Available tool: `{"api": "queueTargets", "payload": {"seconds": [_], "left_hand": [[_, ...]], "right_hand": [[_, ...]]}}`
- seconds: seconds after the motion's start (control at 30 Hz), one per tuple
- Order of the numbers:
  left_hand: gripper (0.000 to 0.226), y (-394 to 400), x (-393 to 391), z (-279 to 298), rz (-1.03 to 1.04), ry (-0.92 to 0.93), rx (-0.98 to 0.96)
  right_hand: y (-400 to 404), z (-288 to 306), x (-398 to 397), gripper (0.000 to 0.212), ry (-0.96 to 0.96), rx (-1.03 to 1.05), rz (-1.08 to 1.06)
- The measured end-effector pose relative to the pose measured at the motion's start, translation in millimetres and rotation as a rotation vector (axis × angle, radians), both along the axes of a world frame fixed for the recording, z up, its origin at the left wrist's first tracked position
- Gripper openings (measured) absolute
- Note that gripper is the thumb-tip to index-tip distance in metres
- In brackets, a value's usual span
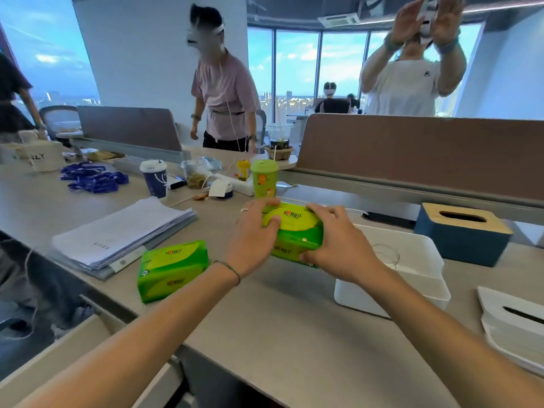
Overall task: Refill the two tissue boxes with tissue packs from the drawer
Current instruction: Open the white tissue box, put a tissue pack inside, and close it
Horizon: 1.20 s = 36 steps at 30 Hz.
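Note:
Both my hands hold one green tissue pack [294,231] above the desk: my left hand [256,234] grips its left end, my right hand [338,245] its right end. A second green tissue pack [172,269] lies flat on the desk to the left. Just right of the held pack stands an open white tissue box [412,260] without its lid. That white lid [512,319], with a slot, lies at the right edge. A blue tissue box with a wooden slotted lid [462,234] stands behind it. An open drawer [59,357] shows at lower left.
A stack of papers [123,234] lies left of the packs. A green cup [264,178], a dark blue cup [154,178], blue lanyards [94,178] and small clutter fill the desk's back. A brown partition [412,154] runs behind. People stand beyond the desk.

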<state>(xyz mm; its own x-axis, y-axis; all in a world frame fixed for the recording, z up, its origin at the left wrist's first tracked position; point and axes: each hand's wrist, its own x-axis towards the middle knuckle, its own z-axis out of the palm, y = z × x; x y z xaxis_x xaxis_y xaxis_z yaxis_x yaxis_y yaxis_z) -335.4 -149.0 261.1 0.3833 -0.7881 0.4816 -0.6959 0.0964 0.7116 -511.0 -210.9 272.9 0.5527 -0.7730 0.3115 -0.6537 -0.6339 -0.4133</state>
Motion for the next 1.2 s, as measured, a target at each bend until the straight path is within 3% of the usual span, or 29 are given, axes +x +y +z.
{"api": "queueTargets", "payload": {"seconds": [0.23,0.5,0.77,1.03,1.2], "left_hand": [[0.033,-43,-67,28,-0.146,-0.060,0.034],[0.030,-90,-126,26,-0.263,-0.074,0.120],[0.034,-112,-133,-2,-0.243,-0.201,0.229],[0.038,-116,-133,-22,-0.233,-0.247,0.404],[0.041,-106,-150,-14,-0.195,-0.354,0.290]], "right_hand": [[-39,39,-84,0.102,0.022,0.034,-0.046],[-75,35,-149,0.103,0.062,0.068,-0.130],[-100,3,-161,0.099,0.089,0.162,-0.136],[-91,-21,-156,0.097,0.147,0.034,-0.152],[-74,-5,-178,0.087,-0.017,0.081,-0.165]]}}
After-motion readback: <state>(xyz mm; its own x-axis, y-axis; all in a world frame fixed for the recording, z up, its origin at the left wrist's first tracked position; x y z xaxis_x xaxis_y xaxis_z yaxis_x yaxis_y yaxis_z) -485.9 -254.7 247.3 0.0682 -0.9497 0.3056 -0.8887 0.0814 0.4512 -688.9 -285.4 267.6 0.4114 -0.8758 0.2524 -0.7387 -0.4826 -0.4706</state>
